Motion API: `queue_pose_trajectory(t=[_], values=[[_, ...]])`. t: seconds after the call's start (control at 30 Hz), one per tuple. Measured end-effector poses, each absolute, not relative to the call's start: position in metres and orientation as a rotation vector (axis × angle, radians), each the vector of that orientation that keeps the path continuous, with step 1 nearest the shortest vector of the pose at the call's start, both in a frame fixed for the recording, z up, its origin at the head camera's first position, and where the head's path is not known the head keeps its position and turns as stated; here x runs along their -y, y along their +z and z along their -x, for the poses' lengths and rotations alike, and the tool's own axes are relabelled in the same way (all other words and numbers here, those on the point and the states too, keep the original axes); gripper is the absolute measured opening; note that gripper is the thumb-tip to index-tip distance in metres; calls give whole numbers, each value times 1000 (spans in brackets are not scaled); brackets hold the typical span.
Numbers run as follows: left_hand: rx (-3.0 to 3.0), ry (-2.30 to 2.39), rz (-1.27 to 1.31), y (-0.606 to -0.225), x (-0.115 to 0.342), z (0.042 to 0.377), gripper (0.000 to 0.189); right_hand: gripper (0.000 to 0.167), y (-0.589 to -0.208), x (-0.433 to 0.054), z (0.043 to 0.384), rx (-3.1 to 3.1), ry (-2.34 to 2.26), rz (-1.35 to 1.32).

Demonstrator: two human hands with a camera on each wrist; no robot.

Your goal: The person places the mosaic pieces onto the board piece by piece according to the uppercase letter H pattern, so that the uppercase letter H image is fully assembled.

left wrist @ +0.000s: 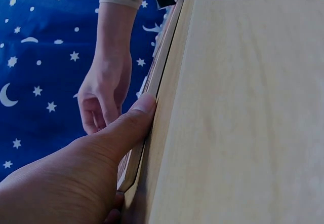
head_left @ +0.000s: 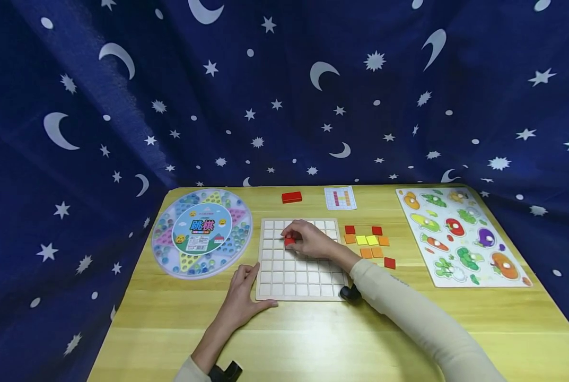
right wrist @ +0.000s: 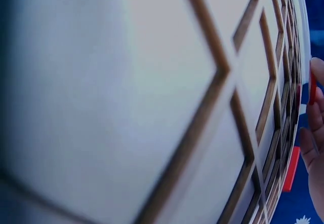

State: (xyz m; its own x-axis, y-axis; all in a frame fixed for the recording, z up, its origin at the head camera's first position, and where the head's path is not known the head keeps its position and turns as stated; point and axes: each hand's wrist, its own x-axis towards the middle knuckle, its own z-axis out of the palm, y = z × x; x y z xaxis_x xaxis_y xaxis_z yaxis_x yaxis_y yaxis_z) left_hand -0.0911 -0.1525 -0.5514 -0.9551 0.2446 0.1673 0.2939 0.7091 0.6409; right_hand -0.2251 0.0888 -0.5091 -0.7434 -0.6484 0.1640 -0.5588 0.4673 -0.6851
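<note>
And here's the red tile (right wrist: 312, 84), pinched edge-on between the thumb and fingers of the right hand (head_left: 308, 241), over the far half of the grid board (head_left: 289, 276), a little left of its middle. A narrow, neat hold! The left hand (head_left: 238, 297) has its thumb and fingers spread wide around the board's near left corner, thumb along the near edge.

How will it handle? The tile looks light, stiff and smooth, hardly fragile; I'd expect it to slip or twist if squeezed off-centre, so opposite edges are the place to hold, with the underside free. The board looks rigid and flat, apt to slide on the bench (head_left: 284, 339) unless braced at its rim.

Now to the cameras! The head view alone lays out the loose tiles (head_left: 366, 253) right of the board and the pattern card (head_left: 340, 198) beyond its far edge. It shows red beneath the fingertips too, but I cannot tell there whether that's one tile or two. The right wrist view brings out the pinch and the raised ribs between the board's squares. The left wrist view gives the thumb tip against the board's edge, yet no tile.
</note>
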Motion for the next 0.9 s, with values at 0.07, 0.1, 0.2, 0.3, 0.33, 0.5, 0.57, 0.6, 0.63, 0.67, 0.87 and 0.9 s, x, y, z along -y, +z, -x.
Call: queue_pose_trajectory(t=[0.07, 0.1, 0.2, 0.3, 0.33, 0.5, 0.57, 0.6, 0.63, 0.67, 0.87, 0.9], values=[[2843, -1087, 445, -551, 153, 91, 106, 29, -511, -89, 225, -2600, -1144, 1063], [2843, -1086, 445, -551, 153, 91, 106, 29, -512, -89, 226, -2605, -1149, 1056], [2838, -1089, 448, -551, 153, 91, 106, 29, -514, -90, 227, -2615, -1166, 1045], [2834, -1085, 450, -551, 153, 90, 106, 29, -516, -90, 227, -2622, -1175, 1053], [2834, -1084, 451, -551, 153, 90, 106, 29, -517, -89, 227, -2623, -1180, 1063], [2837, -1084, 451, -551, 153, 90, 106, 27, -518, -88, 227, -2643, -1157, 1092], [2838, -1084, 454, -551, 153, 91, 106, 26, -519, -88, 226, -2654, -1146, 1097], [2838, -1085, 455, -551, 153, 91, 106, 26, -519, -88, 226, -2656, -1142, 1101], [2837, -1089, 455, -551, 153, 91, 106, 26, -519, -88, 226, -2660, -1136, 1105], [2836, -1089, 455, -551, 153, 91, 106, 25, -519, -88, 226, -2664, -1126, 1108], [2825, -1085, 459, -551, 153, 92, 106, 26, -519, -86, 228, -2684, -1060, 1100], [2822, -1084, 461, -552, 153, 92, 105, 27, -520, -86, 228, -2684, -1059, 1096]])
